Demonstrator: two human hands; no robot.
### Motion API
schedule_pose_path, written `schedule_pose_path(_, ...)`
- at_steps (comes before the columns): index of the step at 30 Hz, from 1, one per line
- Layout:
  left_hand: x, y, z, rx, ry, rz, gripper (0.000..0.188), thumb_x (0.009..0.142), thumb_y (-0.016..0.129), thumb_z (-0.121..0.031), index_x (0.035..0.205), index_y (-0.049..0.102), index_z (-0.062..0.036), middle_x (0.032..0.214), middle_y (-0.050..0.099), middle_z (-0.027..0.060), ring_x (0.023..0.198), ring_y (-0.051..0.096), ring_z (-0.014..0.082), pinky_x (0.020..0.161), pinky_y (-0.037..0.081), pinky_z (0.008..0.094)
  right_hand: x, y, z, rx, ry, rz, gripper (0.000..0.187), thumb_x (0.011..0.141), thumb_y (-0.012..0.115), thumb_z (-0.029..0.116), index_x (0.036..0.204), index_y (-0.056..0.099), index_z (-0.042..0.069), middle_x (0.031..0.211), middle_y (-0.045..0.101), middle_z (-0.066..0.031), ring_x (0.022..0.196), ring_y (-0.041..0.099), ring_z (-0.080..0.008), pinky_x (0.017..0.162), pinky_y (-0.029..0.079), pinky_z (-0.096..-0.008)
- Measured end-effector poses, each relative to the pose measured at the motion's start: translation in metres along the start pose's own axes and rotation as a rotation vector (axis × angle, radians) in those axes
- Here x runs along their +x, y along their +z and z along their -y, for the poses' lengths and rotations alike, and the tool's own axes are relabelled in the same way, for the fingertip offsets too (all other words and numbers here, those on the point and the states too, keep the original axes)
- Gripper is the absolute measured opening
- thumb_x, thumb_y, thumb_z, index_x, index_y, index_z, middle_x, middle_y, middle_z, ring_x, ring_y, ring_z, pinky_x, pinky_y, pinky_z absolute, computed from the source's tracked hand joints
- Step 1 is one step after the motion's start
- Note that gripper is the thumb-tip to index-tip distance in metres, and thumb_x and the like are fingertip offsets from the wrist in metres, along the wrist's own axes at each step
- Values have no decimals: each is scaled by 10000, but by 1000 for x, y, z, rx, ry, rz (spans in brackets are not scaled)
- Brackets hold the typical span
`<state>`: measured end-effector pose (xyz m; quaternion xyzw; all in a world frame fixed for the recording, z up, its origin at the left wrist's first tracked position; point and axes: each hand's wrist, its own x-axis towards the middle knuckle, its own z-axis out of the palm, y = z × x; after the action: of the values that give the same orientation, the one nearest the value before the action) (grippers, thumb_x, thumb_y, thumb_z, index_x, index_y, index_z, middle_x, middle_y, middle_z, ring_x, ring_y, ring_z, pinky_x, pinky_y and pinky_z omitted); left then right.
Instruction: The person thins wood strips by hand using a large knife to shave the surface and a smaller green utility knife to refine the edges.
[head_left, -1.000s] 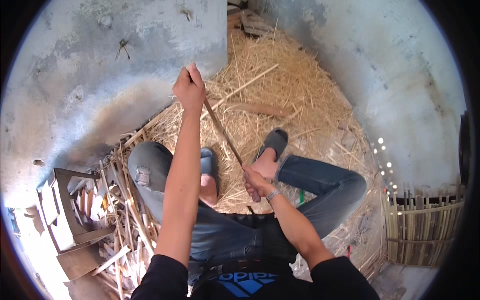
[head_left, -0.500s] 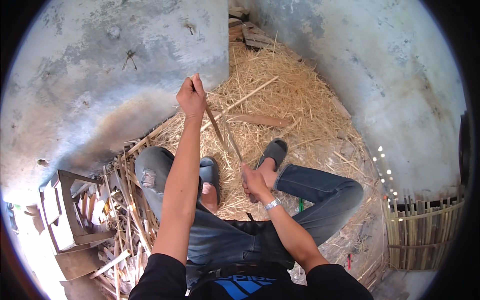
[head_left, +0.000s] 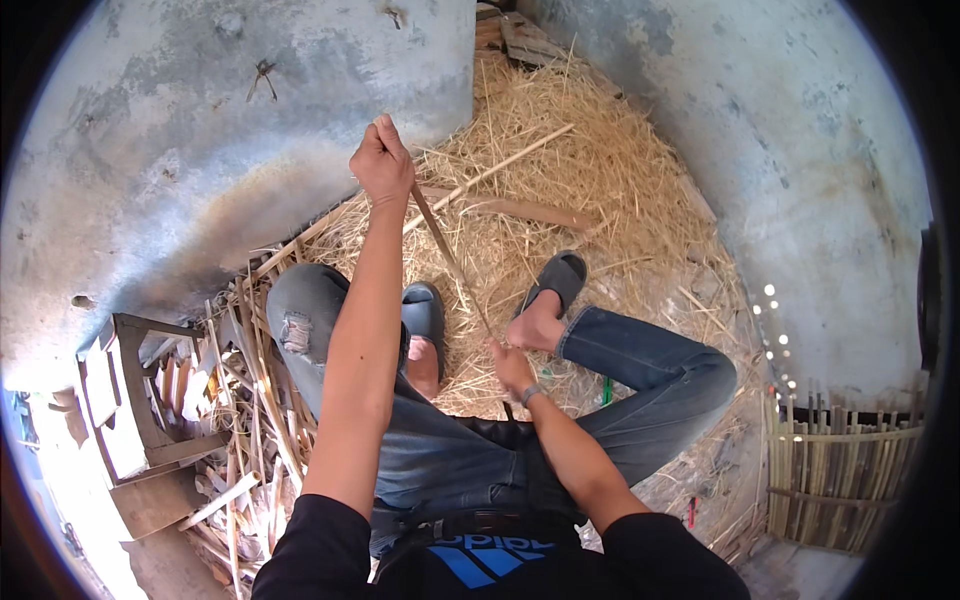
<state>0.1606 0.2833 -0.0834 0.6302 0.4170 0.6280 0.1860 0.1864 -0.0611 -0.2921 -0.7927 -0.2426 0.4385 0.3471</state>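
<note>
My left hand (head_left: pixel 383 165) is raised ahead of me, closed round the far end of a narrow brown strip that looks like bamboo (head_left: pixel 437 232). From that fist the strip slants down and to the right, over the straw and between my feet. My right hand (head_left: pixel 513 370) is lower, near my right foot, with its fingers wrapped round the handle of a knife. The blade is hard to make out now, as it lines up with the strip's near end; whether the two touch I cannot tell.
Loose straw (head_left: pixel 570 130) covers the floor ahead, with a pale stick (head_left: pixel 500 175) and a flat brown slat (head_left: pixel 535 213) on it. At left, split wood pieces (head_left: pixel 262 420) lie beside a wooden frame (head_left: pixel 150 400). A slatted bamboo basket (head_left: pixel 845 480) stands at right against the wall.
My right hand has shifted slightly right and turned, and the blade that stood apart from the strip now merges with its line. My left hand is slightly higher, still holding the strip.
</note>
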Motion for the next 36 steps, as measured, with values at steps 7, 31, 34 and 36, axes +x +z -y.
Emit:
schedule_pose_path(7,0,-8,-1,7,28,22,432,1016,597,-319,695,532,-37,536,490,143,455,435,301,474,392,386,4,-18,10,540,599,401,614,955,488,662,685,462,111,497,369,19,362,333,-149,393,328,-325)
schedule_pose_path(31,-9,6,-22,-16,41,-10,417,1013,606,-348,721,555,-55,552,514,115,465,442,258,478,404,369,8,37,-66,239,449,155,681,1001,374,633,726,537,31,530,513,-121,390,464,-222,424,413,-426)
schedule_pose_path(34,2,-12,-1,74,20,-35,449,1015,603,-358,703,537,-42,536,493,121,457,421,236,473,393,363,7,29,-23,637,678,323,690,956,381,731,702,454,93,483,380,-24,344,392,-191,362,383,-370)
schedule_pose_path(36,-6,-11,-8,19,20,-36,458,1018,598,-360,698,525,-40,532,479,120,459,406,225,472,387,361,-1,15,-30,739,719,420,693,936,413,747,713,457,93,501,367,-4,352,360,-169,374,357,-342)
